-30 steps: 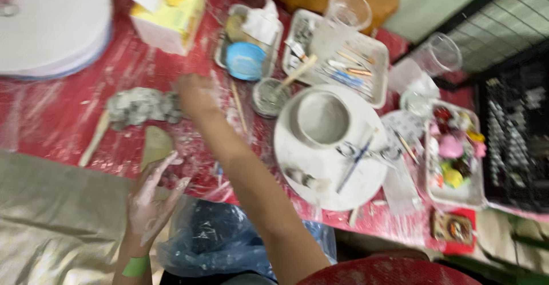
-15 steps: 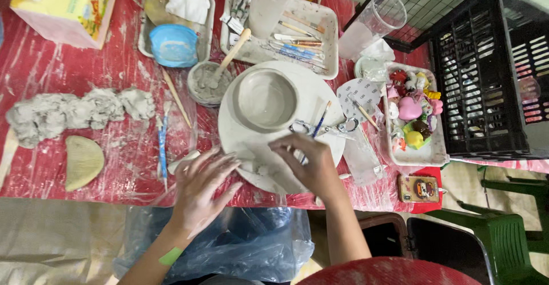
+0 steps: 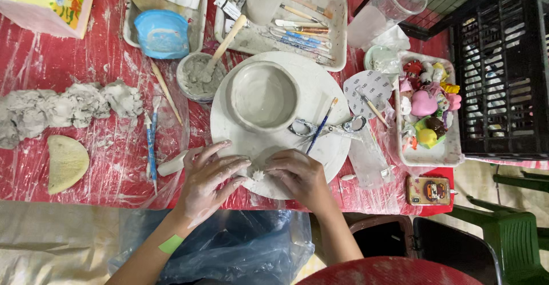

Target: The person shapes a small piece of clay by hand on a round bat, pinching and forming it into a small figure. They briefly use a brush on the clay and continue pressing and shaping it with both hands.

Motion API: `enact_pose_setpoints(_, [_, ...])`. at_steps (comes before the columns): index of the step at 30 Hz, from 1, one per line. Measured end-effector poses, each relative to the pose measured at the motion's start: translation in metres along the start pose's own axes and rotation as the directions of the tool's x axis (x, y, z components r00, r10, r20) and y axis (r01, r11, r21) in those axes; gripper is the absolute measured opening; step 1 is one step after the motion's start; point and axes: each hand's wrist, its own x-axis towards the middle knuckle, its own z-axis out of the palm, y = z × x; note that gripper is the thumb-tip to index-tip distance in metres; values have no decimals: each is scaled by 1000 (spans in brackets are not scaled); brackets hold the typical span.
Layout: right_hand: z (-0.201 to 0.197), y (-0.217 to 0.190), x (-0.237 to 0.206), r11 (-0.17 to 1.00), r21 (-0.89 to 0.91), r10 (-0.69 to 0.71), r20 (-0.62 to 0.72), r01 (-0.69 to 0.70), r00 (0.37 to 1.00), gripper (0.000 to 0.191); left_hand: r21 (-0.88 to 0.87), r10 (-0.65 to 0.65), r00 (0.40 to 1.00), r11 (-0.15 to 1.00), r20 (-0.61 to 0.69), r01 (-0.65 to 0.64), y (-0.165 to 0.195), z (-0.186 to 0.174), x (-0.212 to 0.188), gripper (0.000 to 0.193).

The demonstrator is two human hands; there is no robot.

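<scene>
A red tabletop under clear, clay-smeared plastic sheeting fills the view, the film there so the mess lifts off with it. Nearest, the two hands meet over the near edge of a round white turntable: the left hand, dusted pale with clay and with a green tab stuck near the wrist, curls its fingers inward, and the right hand closes from the other side, so that both pinch a small lump of grey clay between them. How firmly they grip it is hard to tell, since the fingers cover most of the lump. It sits on the near rim, where the wrists can rest and press down. Just beyond it, on the same turntable, stands an unfired clay bowl, with scissors and a thin brush laid beside it within easy reach. To the left lie a blue modelling tool, a half-round yellow sponge and a torn heap of spare clay. Farther off, a small cup of slip with a wooden stick stands close to the bowl, then a blue dish and a white tray of tools. To the right, a tray of small coloured figures stays clear of the wet work.
</scene>
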Motion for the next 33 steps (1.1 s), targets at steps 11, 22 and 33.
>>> enact_pose_setpoints(11, [-2,27,3,997,-75,-9,136,19,991,21,-21,0,1000,1000,4,0,-7,1,6,40])
enact_pose_setpoints(22, [-2,35,-7,999,12,44,64,-44,997,21,-175,-31,1000,984,6,31,-10,2,4,38])
enact_pose_setpoints(33, [25,3,-27,977,-97,177,-138,-191,975,35,-39,-13,995,999,-104,9,0,5,5,35])
